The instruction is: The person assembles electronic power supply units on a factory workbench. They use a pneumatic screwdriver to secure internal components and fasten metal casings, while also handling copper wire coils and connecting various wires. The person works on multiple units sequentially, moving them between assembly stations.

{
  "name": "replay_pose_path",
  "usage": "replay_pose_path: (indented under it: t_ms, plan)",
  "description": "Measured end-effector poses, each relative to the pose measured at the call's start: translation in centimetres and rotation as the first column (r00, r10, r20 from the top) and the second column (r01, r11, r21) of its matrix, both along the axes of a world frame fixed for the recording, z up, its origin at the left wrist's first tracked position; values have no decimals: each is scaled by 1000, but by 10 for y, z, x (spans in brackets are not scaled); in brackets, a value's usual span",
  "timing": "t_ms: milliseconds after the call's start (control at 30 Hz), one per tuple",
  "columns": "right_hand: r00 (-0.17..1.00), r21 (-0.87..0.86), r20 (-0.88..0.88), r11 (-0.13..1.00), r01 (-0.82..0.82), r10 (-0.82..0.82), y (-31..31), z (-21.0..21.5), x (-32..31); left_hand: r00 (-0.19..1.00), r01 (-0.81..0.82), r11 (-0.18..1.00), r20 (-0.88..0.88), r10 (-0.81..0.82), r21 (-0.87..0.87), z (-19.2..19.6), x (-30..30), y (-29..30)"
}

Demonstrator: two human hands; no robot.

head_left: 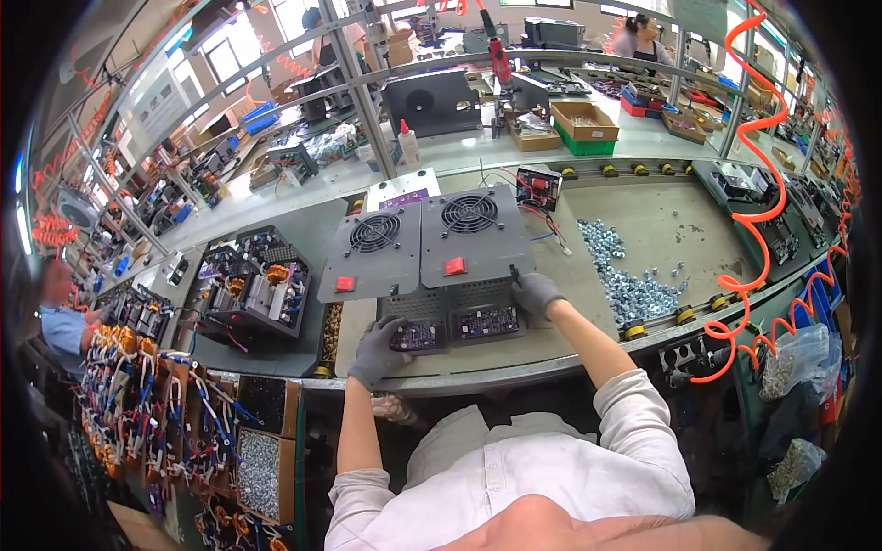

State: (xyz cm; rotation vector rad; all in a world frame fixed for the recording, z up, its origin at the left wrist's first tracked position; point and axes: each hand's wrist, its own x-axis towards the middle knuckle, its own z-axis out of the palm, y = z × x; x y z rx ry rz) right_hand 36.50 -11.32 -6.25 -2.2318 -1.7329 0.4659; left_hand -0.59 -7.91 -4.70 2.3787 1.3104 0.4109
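Two dark grey metal cases stand side by side on the bench before me. Each has a fan panel with a round grille and a red rocker switch: the left panel (354, 262) and the right panel (473, 243). Below them, perforated walls lead to the left circuit board (420, 336) and the right circuit board (487, 321). My left hand (377, 354), in a grey glove, grips the left case's near left edge, with thumb and fingers around it. At the right case's side, my gloved right hand (537, 294) has its fingers curled on the edge, partly hidden.
A case with copper coils (276, 274) sits left. Loose screws (634, 280) are heaped right, beneath an orange coiled air hose (746, 216). A small wired module (539, 186) lies behind the panels. Wire bundles (119, 395) and a screw box (259, 473) stand lower left. Co-workers are beyond.
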Motion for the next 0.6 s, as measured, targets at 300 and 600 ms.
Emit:
replay_pose_path:
  t_ms: [300, 600]
  plan:
    - [995, 156, 26, 984, 87, -93, -35, -8, 39, 981, 104, 994, 158, -110, 45, -3, 6, 16]
    - [987, 155, 15, 976, 155, -160, -18, 1, 36, 963, 222, 974, 147, -227, 49, 1, 51, 29]
